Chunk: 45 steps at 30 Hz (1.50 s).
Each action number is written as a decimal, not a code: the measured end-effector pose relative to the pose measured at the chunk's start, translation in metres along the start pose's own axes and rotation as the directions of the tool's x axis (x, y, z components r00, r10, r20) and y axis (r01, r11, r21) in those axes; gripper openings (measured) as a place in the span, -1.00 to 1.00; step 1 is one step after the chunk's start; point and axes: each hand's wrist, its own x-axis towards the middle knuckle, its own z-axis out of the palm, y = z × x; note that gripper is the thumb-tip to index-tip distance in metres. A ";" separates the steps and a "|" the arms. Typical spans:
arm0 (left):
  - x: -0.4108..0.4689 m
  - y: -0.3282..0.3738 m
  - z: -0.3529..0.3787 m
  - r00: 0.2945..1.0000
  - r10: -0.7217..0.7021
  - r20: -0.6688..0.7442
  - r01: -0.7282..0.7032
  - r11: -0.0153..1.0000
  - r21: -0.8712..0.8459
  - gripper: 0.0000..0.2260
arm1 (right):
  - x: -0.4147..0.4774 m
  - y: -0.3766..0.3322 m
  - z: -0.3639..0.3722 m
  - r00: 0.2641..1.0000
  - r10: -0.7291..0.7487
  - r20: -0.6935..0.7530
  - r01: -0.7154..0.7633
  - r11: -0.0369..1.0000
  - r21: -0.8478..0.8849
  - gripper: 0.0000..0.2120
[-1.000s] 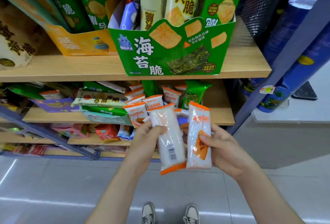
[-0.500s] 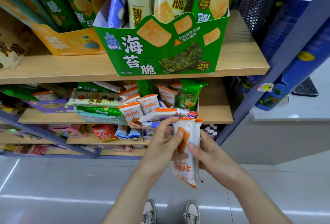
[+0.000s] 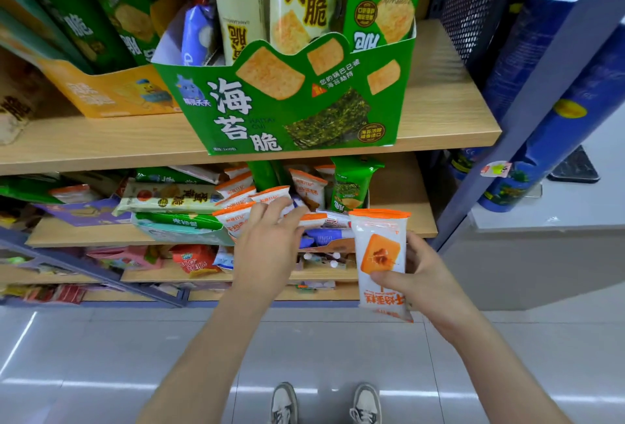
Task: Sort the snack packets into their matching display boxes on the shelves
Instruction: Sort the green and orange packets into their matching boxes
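Packets [image 3: 169, 198] of mixed kinds crowd the middle shelf [image 3: 406, 193], so sorting looks far from finished. Right grip [image 3: 429, 274] pinches an orange-and-white packet [image 3: 380, 251] just in front of that shelf. Left grip [image 3: 267, 244], fingers loosely straight and holding nothing, hovers over matching orange-topped packets [image 3: 233, 220] there, where it likely belongs.

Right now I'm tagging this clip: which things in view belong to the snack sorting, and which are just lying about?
Job: orange-and-white packet held in the right hand; left hand by the matching packets; green display box above.
Lying about: blue rolls at right; shoes.
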 end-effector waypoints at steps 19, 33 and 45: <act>0.014 0.035 -0.014 0.989 0.146 0.021 -0.144 0.985 -0.094 -0.61 | 0.025 -0.001 -0.008 0.994 -0.103 0.035 0.107 0.985 -0.138 -0.42; 0.077 0.093 0.040 0.845 -0.525 0.099 0.424 0.546 -0.722 -0.47 | 0.026 0.010 -0.032 0.997 0.015 -0.076 0.012 0.943 0.334 -0.31; -0.004 0.069 -0.041 0.831 -0.556 0.026 0.229 0.299 -0.926 -0.59 | 0.032 0.010 -0.015 0.984 0.034 -0.172 0.074 0.811 0.580 -0.50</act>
